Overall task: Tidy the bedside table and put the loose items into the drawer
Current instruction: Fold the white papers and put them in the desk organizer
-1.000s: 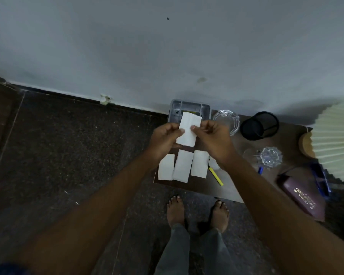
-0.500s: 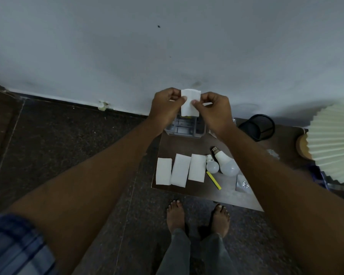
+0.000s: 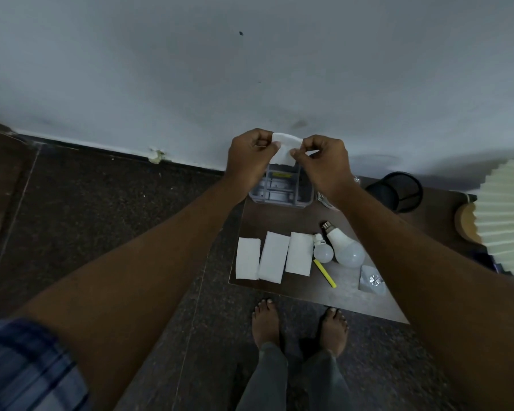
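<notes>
My left hand (image 3: pixel 250 157) and my right hand (image 3: pixel 321 164) both pinch a small white tissue (image 3: pixel 285 149), held up in the air above the back of the dark bedside table (image 3: pixel 282 218). Three folded white tissues (image 3: pixel 273 258) lie side by side on the table's front left. Beside them lie a small bulb (image 3: pixel 322 250), a larger bulb (image 3: pixel 346 247), a yellow pen (image 3: pixel 325 273) and a small clear packet (image 3: pixel 372 280). A grey compartment tray (image 3: pixel 281 191) sits at the back, partly hidden by my hands.
A black mesh cup (image 3: pixel 396 191) stands at the back right of the table. A pleated lamp shade (image 3: pixel 506 215) with a wooden base (image 3: pixel 465 223) fills the right edge. The wall is close behind. Dark floor lies to the left, my bare feet (image 3: pixel 297 324) below the table.
Both hands rose from just above the table to higher in front of the wall, carrying the tissue, which now looks shorter and folded. The bulbs came into view beneath my right arm.
</notes>
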Tool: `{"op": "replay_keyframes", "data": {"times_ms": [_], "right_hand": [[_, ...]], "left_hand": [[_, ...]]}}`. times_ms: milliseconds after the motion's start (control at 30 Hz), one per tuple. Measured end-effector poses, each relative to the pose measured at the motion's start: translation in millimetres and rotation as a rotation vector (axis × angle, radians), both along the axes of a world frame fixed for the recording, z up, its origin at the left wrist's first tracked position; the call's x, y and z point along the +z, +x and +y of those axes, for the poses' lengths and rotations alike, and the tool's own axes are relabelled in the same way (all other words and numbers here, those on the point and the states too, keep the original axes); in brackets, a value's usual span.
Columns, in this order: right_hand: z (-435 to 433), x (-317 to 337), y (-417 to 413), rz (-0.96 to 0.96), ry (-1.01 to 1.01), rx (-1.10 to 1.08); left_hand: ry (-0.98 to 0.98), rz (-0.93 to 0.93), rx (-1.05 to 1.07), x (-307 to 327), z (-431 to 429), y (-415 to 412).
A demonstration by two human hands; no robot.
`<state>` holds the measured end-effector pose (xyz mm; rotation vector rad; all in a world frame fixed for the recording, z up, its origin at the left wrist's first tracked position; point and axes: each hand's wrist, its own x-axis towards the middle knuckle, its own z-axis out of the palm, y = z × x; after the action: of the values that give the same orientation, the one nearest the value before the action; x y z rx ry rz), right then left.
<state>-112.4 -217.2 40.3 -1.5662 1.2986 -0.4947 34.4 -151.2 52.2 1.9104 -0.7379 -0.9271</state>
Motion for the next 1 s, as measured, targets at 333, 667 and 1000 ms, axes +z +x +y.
{"op": "replay_keyframes", "data": {"times_ms": [333,667,1000], "right_hand": [[-3.5,-13.2,-3.6,0.030,0.012,-0.012],[-7.1,-29.2,-0.5,0.073,-0.086,0.038],[-4.2,-35.7,-0.3,0.158,-0.186,0.186]], "left_hand": [[0.025,0.001,-0.029,-13.9,-2.4,-3.9],[0.027,-0.035,-0.080,-25.1,-2.0,-1.7],[0.038,-0.068,-0.068,-28.7,-0.3,-0.7]]}}
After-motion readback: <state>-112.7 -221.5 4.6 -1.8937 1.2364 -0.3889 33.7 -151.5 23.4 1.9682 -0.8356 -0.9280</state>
